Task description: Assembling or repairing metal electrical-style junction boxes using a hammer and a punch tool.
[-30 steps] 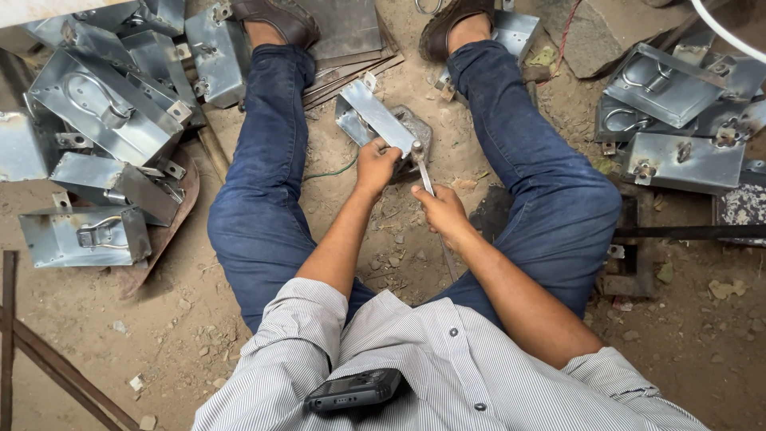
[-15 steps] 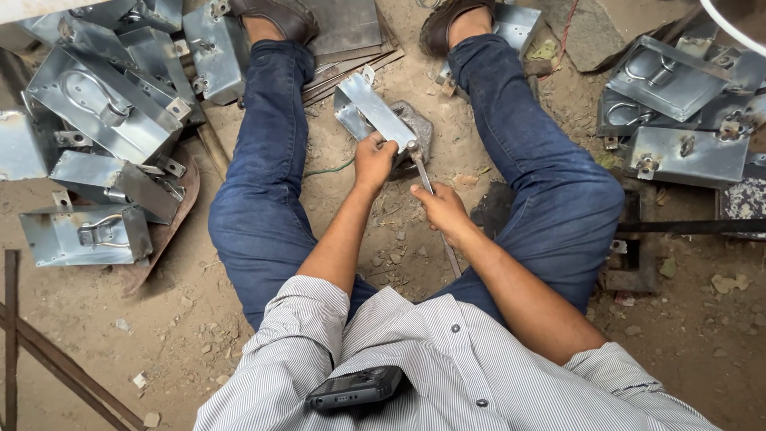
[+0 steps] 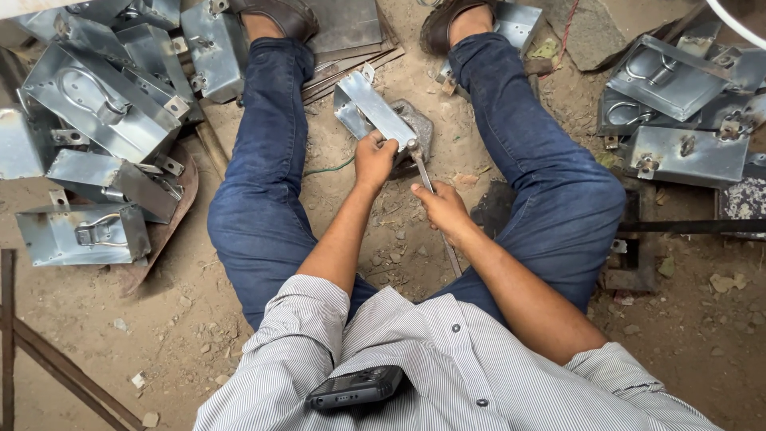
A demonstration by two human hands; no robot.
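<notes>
Metal box [image 3: 373, 112] gripped by left hand [image 3: 375, 156] fingers, right hand [image 3: 440, 206] fingers wrapped around thin rod [image 3: 424, 175]

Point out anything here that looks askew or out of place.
The metal boxes at left lie tumbled in a heap, tilted every way. The box under the left hand sits tipped on a stone. The right hand holds a thin tool against it.

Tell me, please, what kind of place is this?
Probably a small open-air metal workshop. The person sits on a bare dirt floor, piles of folded sheet-metal boxes lie on both sides, and the left hand steadies one metal piece.
</notes>
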